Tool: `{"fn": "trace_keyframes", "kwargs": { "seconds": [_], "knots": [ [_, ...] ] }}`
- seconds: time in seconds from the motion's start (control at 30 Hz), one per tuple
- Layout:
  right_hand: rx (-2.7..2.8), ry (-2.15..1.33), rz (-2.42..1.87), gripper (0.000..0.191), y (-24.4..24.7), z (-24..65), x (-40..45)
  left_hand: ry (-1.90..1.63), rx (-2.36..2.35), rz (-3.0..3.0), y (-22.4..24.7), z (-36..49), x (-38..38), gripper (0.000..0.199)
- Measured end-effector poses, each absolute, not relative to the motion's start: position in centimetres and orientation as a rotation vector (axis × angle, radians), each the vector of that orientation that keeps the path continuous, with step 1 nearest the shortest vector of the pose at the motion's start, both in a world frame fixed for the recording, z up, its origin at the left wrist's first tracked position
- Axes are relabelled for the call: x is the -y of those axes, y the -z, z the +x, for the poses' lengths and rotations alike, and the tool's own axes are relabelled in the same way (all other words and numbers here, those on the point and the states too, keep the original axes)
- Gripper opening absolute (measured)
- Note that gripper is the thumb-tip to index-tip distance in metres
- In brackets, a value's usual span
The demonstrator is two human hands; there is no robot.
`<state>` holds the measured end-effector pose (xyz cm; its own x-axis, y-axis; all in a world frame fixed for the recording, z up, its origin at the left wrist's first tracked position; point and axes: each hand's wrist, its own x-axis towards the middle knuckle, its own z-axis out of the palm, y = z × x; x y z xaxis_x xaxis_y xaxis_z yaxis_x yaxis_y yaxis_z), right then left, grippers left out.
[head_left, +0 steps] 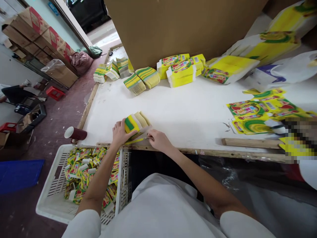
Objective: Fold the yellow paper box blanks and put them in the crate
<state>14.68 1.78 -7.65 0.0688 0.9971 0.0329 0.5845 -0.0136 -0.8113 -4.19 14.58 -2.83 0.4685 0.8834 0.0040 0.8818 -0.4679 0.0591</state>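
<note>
Forearms (104, 168) converging; left hand (120, 133), fingers clamped round carton stack (131, 123); right hand (160, 140), fingers pinched on flat carton (135, 141).

1 L hand (120, 133) & 1 R hand (159, 140) at 1 bndl of flat yellow-green card cartons (133, 125); approx. 5 similar bndls (134, 83) beyond the grip. L of grip: 1 dark-red cylindrical mug (78, 134), 2 red plastic stools (54, 93) farther off. Below L hand: 1 white slatted plastic crate (47, 195) w/ many small yellow-green boxes (85, 172), uncountable.
</note>
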Motion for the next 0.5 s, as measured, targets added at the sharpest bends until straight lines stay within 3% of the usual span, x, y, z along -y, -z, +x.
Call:
{"fn": "trace_keyframes", "kwargs": {
  "seconds": [0.1, 0.23, 0.5],
  "knots": [
    [1.669, -0.831, -1.616, 0.006, 7.7, 15.5, -0.6, -0.064, -1.624, 2.641, 3.0, -4.1, -14.5, 0.084],
    [1.607, -0.824, -1.552, 0.023, 7.0, 17.1, -1.4, -0.072, -1.620, 2.641, 3.1, -4.1, -14.6, 0.083],
    [1.838, -0.435, -1.757, 0.033, 6.7, 16.9, -4.4, -0.111, -1.623, 2.637, 3.1, -4.0, -14.5, 0.083]
  ]
}}
